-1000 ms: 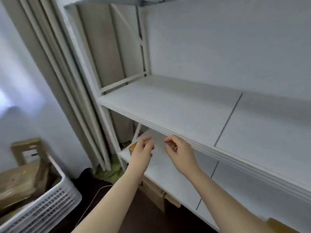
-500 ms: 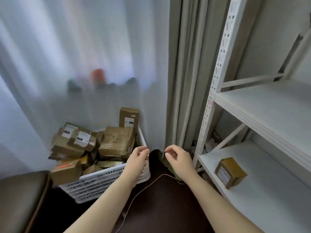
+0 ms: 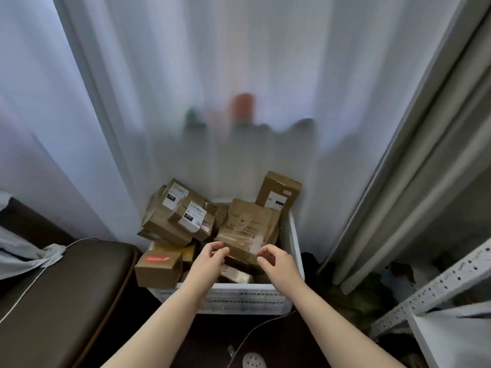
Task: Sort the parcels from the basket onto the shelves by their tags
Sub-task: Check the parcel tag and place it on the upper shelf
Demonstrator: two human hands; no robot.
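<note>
Reaching down over the white basket [image 3: 240, 298], both hands hover at its near edge, so the step in hand looks like choosing the next parcel rather than shelving one. The left hand [image 3: 210, 261] and the right hand [image 3: 276, 264] each have their fingers loosely curled, thumb and forefinger a little apart, and neither has hold of anything that I can see. Between and just beyond them a flat brown paper parcel [image 3: 249, 227] lies propped on top of the heap. The fingertips are at its lower edge, but whether they touch it cannot be told.

Most of the work seems to lie ahead. The basket is heaped above its rim. Two boxes with white tags [image 3: 186, 212] lean at the back left. A tall box [image 3: 277, 192] stands upright at the back right against the curtain [image 3: 239, 75]. A box with a red mark [image 3: 159, 266] sits at the near left corner, just beside a dark padded seat [image 3: 79, 282]. More parcels lie under these, partly hidden.

Of the shelves [image 3: 451, 338] only a corner shows at the lower right, well apart from the basket, so how many parcels are sorted already cannot be judged. Each parcel left needs its tag read first, and the tags are too small to read from this view.
</note>
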